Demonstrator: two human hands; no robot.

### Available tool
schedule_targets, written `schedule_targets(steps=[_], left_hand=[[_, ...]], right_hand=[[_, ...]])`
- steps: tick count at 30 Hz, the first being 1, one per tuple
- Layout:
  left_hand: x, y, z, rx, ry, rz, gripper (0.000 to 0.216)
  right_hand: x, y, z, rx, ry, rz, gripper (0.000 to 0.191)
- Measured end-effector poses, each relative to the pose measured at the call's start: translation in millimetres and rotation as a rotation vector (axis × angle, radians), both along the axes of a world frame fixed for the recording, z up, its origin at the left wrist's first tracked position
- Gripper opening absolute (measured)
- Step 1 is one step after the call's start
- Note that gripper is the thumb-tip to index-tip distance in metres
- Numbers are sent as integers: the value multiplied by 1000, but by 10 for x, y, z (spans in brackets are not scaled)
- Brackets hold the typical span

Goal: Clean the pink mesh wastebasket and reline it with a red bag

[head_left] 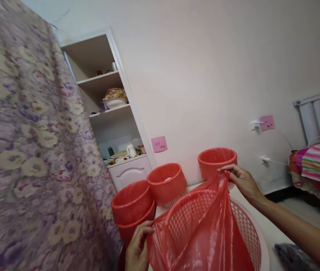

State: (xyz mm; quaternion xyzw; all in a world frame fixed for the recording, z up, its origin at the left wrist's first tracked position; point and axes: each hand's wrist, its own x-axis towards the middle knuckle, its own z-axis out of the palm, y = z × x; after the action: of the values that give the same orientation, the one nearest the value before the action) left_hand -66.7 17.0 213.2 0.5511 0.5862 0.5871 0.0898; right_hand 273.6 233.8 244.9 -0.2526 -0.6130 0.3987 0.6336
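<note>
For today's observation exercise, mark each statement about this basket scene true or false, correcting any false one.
1. Both hands grip a red plastic bag. True.
2. The bag lies over a blue basket. False: the mesh basket is red.
3. The right hand pinches the bag's upper edge. True.
4. The left hand holds a cup. False: it holds the bag's edge.
5. The sticky note on the wall is green. False: pink.
</note>
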Motion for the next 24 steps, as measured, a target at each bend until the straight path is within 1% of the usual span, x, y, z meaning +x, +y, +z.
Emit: schedule_targets(steps=[4,6,10,13,14,15,16,18,19,21,22,24], left_hand=[[25,-36,-43,15,-115,-24,22],[46,-44,-34,7,-190,-31,23],[94,-84,44,-64,-300,-19,23],[134,-117,112,-37,-377,-6,22],[140,-115,131,-23,-412,-13,20],[138,-102,147,-13,-454,-28,17],[126,-74,160,-4,-500,-45,16],[71,27,182,-26,-549,-65,28],[31,100,191,-57,-539,-64,37],[-60,270,204,-152,-461,-60,48],[-104,357,206,-209,-406,-64,49],[-174,510,194,-314,-304,-83,42]], right_hand=[[20,-34,14,-206,178,237,24],[52,-31,31,-240,254,302,22],[111,27,34,-172,346,257,18],[139,113,-7,-164,369,201,15],[149,148,-23,-179,367,197,18],[160,185,-36,-202,331,192,26],[171,221,-45,-212,221,166,36],[189,293,-46,-176,-153,73,51],[194,326,-41,-132,-354,18,54],[193,388,-29,-31,-664,-81,50],[186,417,-27,0,-745,-114,44],[158,469,-40,30,-875,-191,29]])
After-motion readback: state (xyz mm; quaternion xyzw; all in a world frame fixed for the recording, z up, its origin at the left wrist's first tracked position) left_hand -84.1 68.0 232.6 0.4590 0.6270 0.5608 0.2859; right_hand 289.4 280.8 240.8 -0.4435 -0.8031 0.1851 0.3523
